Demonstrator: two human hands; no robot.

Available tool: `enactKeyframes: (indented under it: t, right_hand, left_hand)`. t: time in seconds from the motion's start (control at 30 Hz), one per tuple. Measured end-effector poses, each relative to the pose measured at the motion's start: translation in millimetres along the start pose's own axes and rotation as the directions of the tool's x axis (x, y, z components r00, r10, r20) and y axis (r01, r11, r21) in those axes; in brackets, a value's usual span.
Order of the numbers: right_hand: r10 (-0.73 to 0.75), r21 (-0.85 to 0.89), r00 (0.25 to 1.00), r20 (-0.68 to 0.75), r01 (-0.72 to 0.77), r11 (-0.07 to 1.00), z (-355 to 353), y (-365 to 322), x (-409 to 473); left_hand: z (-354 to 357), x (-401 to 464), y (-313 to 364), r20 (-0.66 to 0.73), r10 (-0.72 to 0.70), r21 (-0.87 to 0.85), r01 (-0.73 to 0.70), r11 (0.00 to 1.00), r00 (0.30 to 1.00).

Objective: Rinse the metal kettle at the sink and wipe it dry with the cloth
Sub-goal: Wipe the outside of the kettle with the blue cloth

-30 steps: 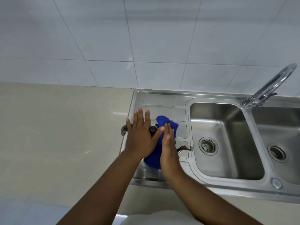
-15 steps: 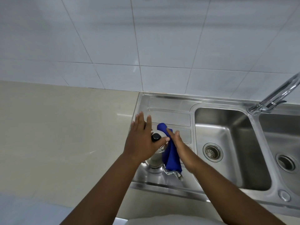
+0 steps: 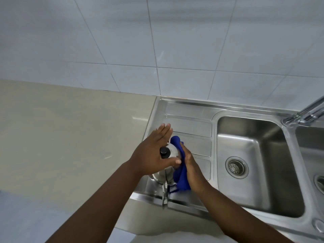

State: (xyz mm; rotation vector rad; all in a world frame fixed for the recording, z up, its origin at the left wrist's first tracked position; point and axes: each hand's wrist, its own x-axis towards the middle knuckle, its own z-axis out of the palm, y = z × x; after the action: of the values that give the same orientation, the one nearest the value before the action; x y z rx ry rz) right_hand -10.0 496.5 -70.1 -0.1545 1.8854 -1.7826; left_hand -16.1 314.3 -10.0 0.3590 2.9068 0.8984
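Observation:
The metal kettle (image 3: 172, 151) stands on the steel drainboard (image 3: 191, 127) left of the sink basin. Its black lid knob (image 3: 164, 151) shows beside my thumb, and its spout (image 3: 165, 193) points toward me over the front edge. My left hand (image 3: 154, 151) lies flat over the kettle's top and left side, fingers stretched out, holding it steady. My right hand (image 3: 192, 168) presses the blue cloth (image 3: 181, 174) against the kettle's right side. Most of the kettle body is hidden under the hands and cloth.
Right of the drainboard is a steel basin (image 3: 252, 155) with a round drain (image 3: 236, 166). A second basin (image 3: 313, 155) lies at the far right, with the tap (image 3: 305, 113) between them. A beige counter (image 3: 70, 137) spreads to the left, white wall tiles behind.
The kettle has turned: its spout swung from the right round to point toward me. My right hand and the cloth slid down the kettle's right side; my left hand shifted over the lid.

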Motion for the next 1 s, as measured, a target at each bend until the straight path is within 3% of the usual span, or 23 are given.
enactKeyframes:
  t: [0.1,0.17,0.23,0.3,0.4,0.5,0.57,0.63,0.73,0.87,0.93,1.0]
  right_hand:
    - [-0.022,0.011,0.999,0.029,0.022,1.0,10.2,11.6,-25.7]
    - [-0.173,-0.177,0.983,0.057,0.181,0.967,16.5,2.8,-46.9]
    - [-0.378,-0.325,0.919,0.116,0.394,0.86,16.6,-2.4,-49.4]
    - [-0.487,-0.364,0.864,0.128,0.497,0.788,9.9,-4.3,-28.4]
    - [-0.421,-0.295,0.904,0.066,0.421,0.858,3.1,5.1,9.8]
    - [-0.122,-0.012,0.992,0.025,0.122,0.992,-6.3,36.3,24.3]
    - [0.005,0.07,0.999,0.035,-0.007,0.998,-12.6,46.0,22.4]
    - [0.03,0.087,0.999,0.013,-0.031,0.996,-11.2,37.4,13.2]
    - [-0.076,0.069,0.997,-0.003,0.076,0.995,6.0,18.0,-14.6]
    - [-0.469,-0.267,0.883,0.028,0.459,0.847,17.1,4.7,-33.0]
    - [-0.499,-0.347,0.867,-0.012,0.464,0.815,8.9,16.6,-14.7]
    - [-0.306,-0.255,0.944,-0.119,0.269,0.929,0.1,26.6,3.3]
  left_hand:
    - [-7.1,3.6,-7.6,0.063,0.104,0.096,-0.11,0.989,0.993]
    - [-9.2,5.1,-10.6,0.109,0.132,0.092,-0.142,0.986,0.985]
    - [-9.6,5.6,-11.8,0.109,0.161,0.04,-0.167,0.985,0.981]
    - [-8.9,6.1,-12.6,0.084,0.176,-0.008,-0.176,0.984,0.981]
    - [-8.8,7.0,-12.6,0.083,0.151,0.018,-0.153,0.988,0.985]
    - [-8.5,7.6,-11.1,0.078,0.147,0.047,-0.151,0.987,0.986]
    - [-8.0,8.2,-10.2,0.073,0.149,0.047,-0.152,0.987,0.986]
    - [-7.3,7.7,-8.7,0.053,0.142,0.037,-0.144,0.989,0.988]
    - [-5.6,5.0,-6.4,0.009,0.107,0.015,-0.107,0.994,0.994]
    - [-1.0,0.1,-3.1,-0.043,0.078,0.026,-0.077,0.997,0.996]
    - [-1.2,-1.7,-0.1,-0.062,0.071,0.067,-0.066,0.996,0.996]
    - [-5.8,-1.3,3.9,-0.047,0.098,0.137,-0.091,0.986,0.994]
